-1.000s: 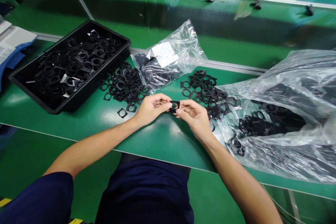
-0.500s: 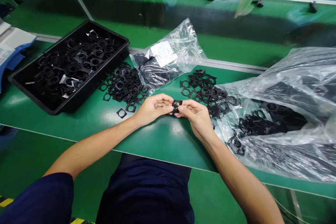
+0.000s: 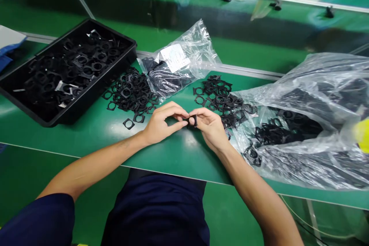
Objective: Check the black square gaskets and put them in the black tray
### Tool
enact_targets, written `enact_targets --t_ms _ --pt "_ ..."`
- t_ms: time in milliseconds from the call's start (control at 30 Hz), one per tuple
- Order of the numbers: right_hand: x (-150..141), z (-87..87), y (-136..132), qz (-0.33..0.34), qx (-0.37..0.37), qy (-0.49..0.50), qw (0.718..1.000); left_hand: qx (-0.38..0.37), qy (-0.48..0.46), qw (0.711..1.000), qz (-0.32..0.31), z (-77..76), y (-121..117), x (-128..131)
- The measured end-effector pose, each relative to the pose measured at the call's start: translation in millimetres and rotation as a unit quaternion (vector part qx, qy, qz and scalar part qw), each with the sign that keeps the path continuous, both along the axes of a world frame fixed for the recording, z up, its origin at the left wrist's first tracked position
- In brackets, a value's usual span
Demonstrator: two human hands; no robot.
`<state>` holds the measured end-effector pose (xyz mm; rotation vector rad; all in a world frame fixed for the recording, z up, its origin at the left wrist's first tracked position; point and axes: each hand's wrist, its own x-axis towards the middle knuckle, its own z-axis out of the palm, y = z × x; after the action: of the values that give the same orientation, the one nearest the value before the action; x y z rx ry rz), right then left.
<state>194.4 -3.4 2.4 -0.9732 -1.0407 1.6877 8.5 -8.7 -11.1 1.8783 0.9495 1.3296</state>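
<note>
Between my left hand (image 3: 164,121) and my right hand (image 3: 209,128), a small black square ring-shaped part (image 3: 192,121) is pinched in the fingertips of both hands, seen almost edge-on. Nearest my right hand lies a loose heap of similar black parts (image 3: 220,100), with a large clear plastic bag of them (image 3: 311,100) beyond it. Left of my left hand is another heap (image 3: 129,94), with a single part (image 3: 128,123) lying apart. A black tray (image 3: 86,102) full of these parts stands further left.
All of this lies on a green workbench (image 3: 178,150) with a metal rail (image 3: 248,70) along its far side. A smaller clear bag of black parts (image 3: 175,65) lies against that rail. Another green surface with a bag stretches beyond. A yellow object (image 3: 362,135) shows at the right edge.
The whole scene has shifted slightly left and up as my head moved. The black part has turned more edge-on between my fingertips, and my hands stay close together.
</note>
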Motion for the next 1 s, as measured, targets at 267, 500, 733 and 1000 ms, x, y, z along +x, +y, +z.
enact_targets --t_ms 267,500,733,1000 --pt "-2.0 2.6 0.4 0.020 -0.038 0.036 0.998 0.067 0.032 0.997 0.002 -1.7 1.5 -0.7" --pt "-0.6 -0.2 -0.6 -0.054 0.027 0.000 0.998 0.061 0.031 0.998 0.014 0.1 0.7 -1.0" --pt "-1.3 0.1 -1.3 -0.069 0.050 0.002 0.996 0.050 0.037 0.998 0.026 -0.5 2.2 -1.2" --pt "-0.7 1.7 -1.0 -0.070 0.050 -0.006 0.996 0.034 0.042 0.998 0.031 -0.1 1.9 0.3"
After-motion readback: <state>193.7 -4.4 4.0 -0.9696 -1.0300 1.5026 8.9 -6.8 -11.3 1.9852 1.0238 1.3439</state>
